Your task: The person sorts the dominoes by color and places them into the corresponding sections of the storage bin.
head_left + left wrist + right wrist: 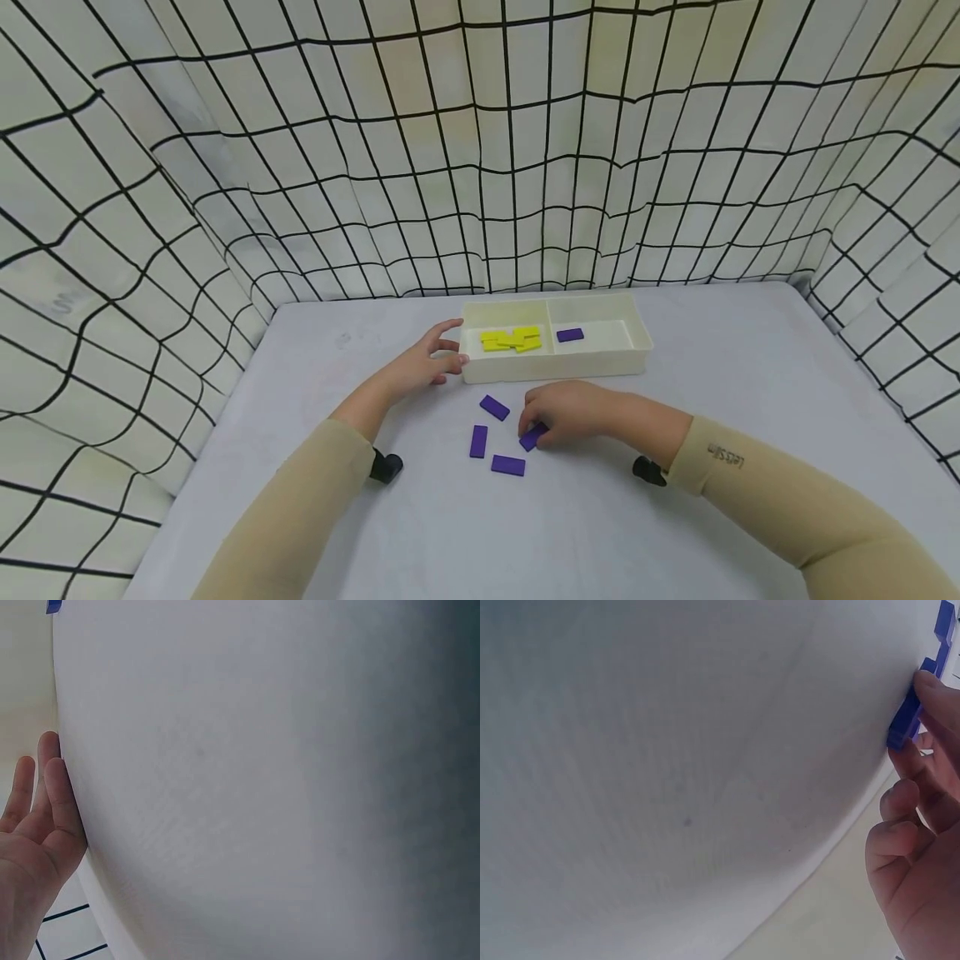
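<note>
My right hand (573, 410) pinches a purple block (533, 437) between thumb and fingers, low over the white table, just in front of the box. In the right wrist view the same block (907, 712) shows between the fingertips. Three other purple blocks lie loose to its left: one block (494, 407) near the box, one (478, 442) upright in the view, one (508, 466) closest to me. My left hand (416, 367) rests against the left end of the white two-compartment box (555, 367), fingers spread and relaxed. That hand (45, 825) holds nothing.
Several yellow blocks (512, 340) lie in the box's left compartment, and one purple block (570, 335) in the right one. A divider (550, 327) separates them. Behind the table (322, 342) and at its sides stands a black net (495, 175) against pale walls.
</note>
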`<state>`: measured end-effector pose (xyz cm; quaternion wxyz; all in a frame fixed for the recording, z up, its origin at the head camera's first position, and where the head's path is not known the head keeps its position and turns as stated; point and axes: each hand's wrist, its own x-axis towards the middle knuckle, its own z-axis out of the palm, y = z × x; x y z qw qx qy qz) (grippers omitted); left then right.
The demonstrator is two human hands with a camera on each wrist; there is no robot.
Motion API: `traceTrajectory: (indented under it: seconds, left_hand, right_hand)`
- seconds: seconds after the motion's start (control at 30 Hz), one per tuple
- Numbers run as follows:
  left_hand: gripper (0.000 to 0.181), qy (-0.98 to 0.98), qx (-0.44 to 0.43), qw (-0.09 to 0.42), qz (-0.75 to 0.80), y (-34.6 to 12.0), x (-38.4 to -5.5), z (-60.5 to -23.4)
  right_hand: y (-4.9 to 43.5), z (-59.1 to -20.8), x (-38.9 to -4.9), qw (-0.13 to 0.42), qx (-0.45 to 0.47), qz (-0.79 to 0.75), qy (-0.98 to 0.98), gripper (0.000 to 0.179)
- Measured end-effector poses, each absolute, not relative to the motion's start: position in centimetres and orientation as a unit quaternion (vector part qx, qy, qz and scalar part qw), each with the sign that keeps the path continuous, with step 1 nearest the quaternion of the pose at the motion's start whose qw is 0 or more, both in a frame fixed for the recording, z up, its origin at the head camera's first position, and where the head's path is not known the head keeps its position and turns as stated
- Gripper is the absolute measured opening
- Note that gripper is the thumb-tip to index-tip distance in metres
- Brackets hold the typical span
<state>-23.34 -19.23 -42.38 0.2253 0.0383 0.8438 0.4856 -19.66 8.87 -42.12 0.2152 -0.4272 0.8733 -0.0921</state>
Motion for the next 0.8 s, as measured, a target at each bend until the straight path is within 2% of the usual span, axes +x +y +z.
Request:
traceTrajectory:
  seconds: [0.43,0.8]
  left_hand:
    - [0.076,0.845,0.028,0.225,0.484,-19.1,-23.4,-42.6]
    - [0.074,0.844,0.029,0.225,0.485,-19.1,-23.3,-42.4]
  right_hand:
    - [9.1,-42.1,-19.4,0.216,-0.422,-0.082,0.877,0.021]
    - [9.7,-40.2,-20.3,0.202,-0.401,-0.108,0.887,0.024]
